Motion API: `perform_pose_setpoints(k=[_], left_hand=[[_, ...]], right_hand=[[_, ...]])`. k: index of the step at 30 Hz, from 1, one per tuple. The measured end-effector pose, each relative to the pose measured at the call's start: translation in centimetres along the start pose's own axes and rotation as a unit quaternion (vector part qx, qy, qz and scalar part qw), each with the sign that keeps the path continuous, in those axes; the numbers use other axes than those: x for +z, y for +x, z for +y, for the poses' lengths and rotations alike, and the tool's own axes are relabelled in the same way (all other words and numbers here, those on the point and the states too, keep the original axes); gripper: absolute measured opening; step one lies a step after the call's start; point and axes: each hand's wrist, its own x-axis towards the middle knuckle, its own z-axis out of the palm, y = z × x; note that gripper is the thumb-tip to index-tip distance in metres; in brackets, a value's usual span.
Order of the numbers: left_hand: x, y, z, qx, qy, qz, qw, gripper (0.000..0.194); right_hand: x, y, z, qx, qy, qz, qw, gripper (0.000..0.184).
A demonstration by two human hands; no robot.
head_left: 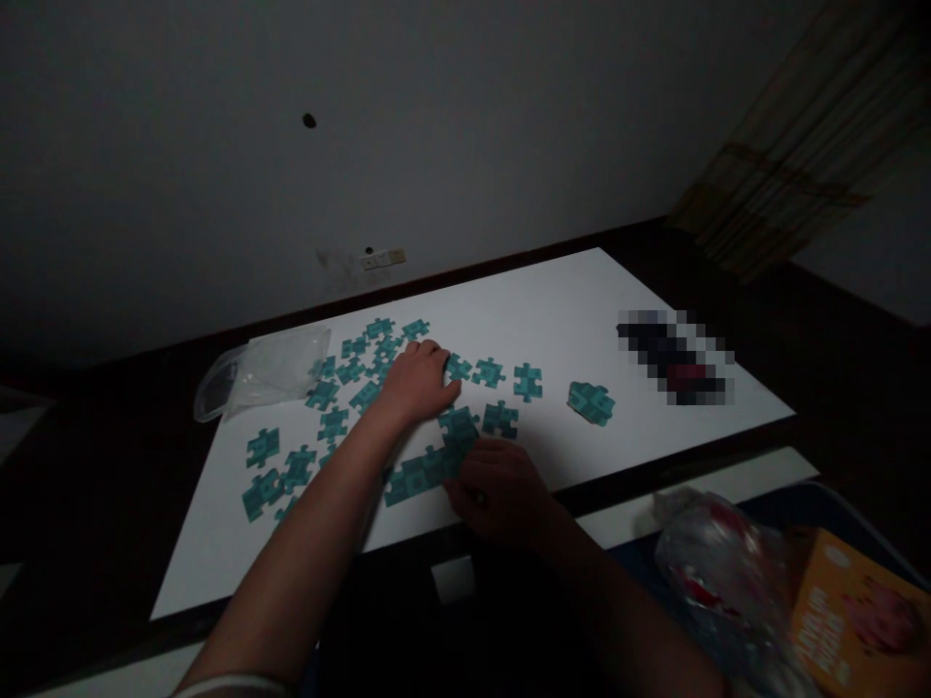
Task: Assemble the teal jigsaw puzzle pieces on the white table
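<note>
Several teal jigsaw pieces (pixel 488 372) lie scattered on a white board (pixel 655 281) on a dark table. My left hand (pixel 418 380) reaches out over the loose pieces, fingers curled down onto one at about the middle of the board. My right hand (pixel 501 490) rests near the board's front edge, fingers bent, pressing on a joined cluster of teal pieces (pixel 426 467). A small joined group (pixel 591 401) lies apart to the right.
A clear plastic bag (pixel 266 370) lies at the board's left back corner. A blurred dark object (pixel 676 356) sits on the right of the board. At lower right are a crumpled plastic bag (pixel 727 582) and an orange box (pixel 862 620). The room is dim.
</note>
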Motion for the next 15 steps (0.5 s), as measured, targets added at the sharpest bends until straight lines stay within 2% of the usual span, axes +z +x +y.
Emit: perform_pose_setpoints(k=[7,15], left_hand=[[-0.7,-0.8,1.1,-0.071,0.033,0.025,0.997,0.054],[-0.8,-1.3,2.4,-0.094,0.05,0.044,0.993,0.054]], right_hand=[[0.1,-0.1,0.2,-0.009,0.008,0.006,1.0,0.041],[0.1,-0.1,0.3,-0.008,0.002,0.01,1.0,0.04]])
